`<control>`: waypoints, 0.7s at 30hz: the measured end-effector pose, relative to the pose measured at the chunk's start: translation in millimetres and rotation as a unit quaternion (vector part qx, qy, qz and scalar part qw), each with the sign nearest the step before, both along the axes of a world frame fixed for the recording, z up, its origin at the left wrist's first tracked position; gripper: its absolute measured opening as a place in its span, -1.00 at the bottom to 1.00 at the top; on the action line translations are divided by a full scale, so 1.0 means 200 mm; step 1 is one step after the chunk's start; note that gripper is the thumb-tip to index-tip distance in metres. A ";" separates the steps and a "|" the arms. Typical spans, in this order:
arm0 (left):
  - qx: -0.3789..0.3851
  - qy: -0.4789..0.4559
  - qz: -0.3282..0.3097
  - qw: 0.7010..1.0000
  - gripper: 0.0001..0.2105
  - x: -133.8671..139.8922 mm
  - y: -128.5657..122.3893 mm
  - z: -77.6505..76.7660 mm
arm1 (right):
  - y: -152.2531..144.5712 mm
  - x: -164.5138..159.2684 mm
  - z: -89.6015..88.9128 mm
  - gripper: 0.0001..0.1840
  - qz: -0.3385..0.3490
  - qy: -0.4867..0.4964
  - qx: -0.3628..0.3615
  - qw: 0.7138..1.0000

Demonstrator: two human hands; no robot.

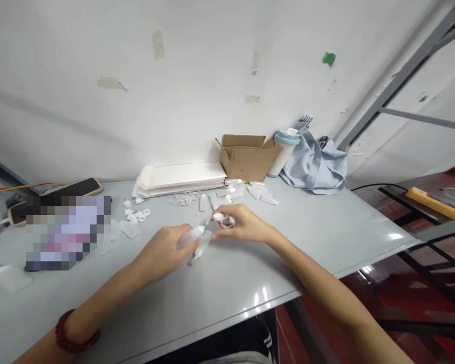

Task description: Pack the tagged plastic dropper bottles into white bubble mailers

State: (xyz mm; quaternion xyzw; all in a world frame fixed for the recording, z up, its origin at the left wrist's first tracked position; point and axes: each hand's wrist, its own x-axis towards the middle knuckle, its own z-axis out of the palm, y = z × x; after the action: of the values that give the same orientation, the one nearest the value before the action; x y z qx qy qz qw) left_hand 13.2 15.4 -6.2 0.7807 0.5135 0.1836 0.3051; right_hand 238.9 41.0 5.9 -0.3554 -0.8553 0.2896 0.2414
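My left hand point(170, 248) is closed around a small translucent bottle point(189, 236) with a white tip, which points toward my right hand. In my right hand point(239, 222) is a small white plastic piece point(224, 219) with a ring-like loop, pinched between thumb and fingers. Another clear plastic piece point(202, 244) shows between the two hands, slightly blurred; which hand bears it I cannot tell. Just beyond my hands lie thin white plastic bits point(187, 198) and several clear pieces point(263, 192). Left of them is a cluster of round white caps point(136, 214).
Against the wall are a stack of white envelopes point(178, 177), an open cardboard box point(250, 162), a lidded cup point(284, 151) and a blue cloth bag point(314, 167). Two phone-like things, a dark one point(87, 187) and a blurred-out one point(70, 232), lie on the grey table point(273, 273).
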 end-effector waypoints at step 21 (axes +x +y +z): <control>-0.277 -0.470 0.122 0.829 -0.65 0.00 0.04 -0.05 | -0.08 -0.15 -0.12 -0.88 -0.155 0.026 -0.048 0.986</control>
State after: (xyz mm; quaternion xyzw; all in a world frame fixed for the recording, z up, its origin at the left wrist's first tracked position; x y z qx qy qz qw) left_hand 12.8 24.2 -15.8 0.4140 0.4287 0.4139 0.6881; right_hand 208.5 24.8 -18.3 -0.4873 -0.7682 0.2985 0.2887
